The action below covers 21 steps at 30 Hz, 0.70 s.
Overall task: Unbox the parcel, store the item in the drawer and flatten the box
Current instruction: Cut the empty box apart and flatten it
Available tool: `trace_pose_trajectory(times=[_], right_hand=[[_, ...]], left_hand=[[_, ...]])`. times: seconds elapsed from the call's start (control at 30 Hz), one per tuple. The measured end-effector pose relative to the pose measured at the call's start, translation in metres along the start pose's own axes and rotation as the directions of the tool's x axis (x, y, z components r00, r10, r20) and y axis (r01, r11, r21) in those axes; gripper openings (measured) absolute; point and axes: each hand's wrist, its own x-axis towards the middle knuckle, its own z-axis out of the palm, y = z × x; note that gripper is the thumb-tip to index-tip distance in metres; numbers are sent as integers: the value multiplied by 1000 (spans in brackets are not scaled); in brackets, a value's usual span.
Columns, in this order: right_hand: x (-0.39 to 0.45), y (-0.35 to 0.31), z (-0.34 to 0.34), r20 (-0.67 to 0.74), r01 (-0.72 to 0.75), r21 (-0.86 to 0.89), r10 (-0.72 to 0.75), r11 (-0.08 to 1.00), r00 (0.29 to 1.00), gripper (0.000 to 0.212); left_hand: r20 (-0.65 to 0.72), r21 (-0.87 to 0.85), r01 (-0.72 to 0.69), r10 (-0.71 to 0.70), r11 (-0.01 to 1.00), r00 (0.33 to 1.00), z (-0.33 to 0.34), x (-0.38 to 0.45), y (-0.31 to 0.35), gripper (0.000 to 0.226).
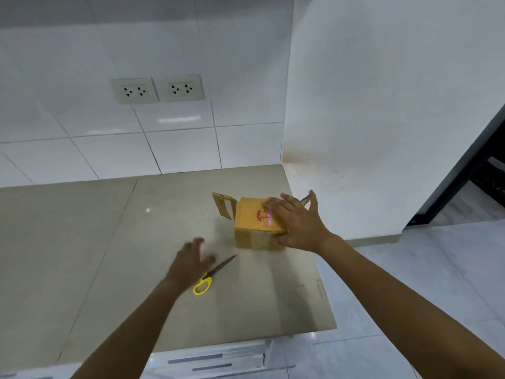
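box (257, 224): near the counter's (95, 242) far right corner, one flap up on its left | your right hand (297, 222): spread flat over its top and right side | your left hand (191, 262): open, blurred, above the yellow-handled scissors (213, 274) toward the front edge

1. A counter (82, 242) runs across the lower left, with a tiled wall (82, 132) behind it.
2. Two socket plates (157, 89) sit side by side on that wall, above the counter.
3. A cardboard box (254, 224) stands on the counter near its right edge, one flap raised at its left.
4. The right hand (299, 222) lies on the box's top and right side.
5. Scissors (211, 274) lie on the counter in front of the box, to its left.
6. The left hand (188, 262) hovers over the scissors' left side, apart from the box.
7. Drawers (216, 359) sit below the counter's front edge.
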Motion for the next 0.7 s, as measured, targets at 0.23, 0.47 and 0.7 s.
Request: trace_pose_trajectory(times=[0.23,0.47,0.7], right_hand=[[21,3,-4,114,-126,335,92,934,989,90],[33,11,-13,253,-150,411,45,899,966,91],[43,10,-15,302,-172,460,29,871,953,89]], left_hand=[[92,490,-140,108,860,990,35,-36,-19,39],[120,172,-244,225,954,967,-10,-27,-3,14],[-134,221,-496,530,840,838,-50,-35,17,13]])
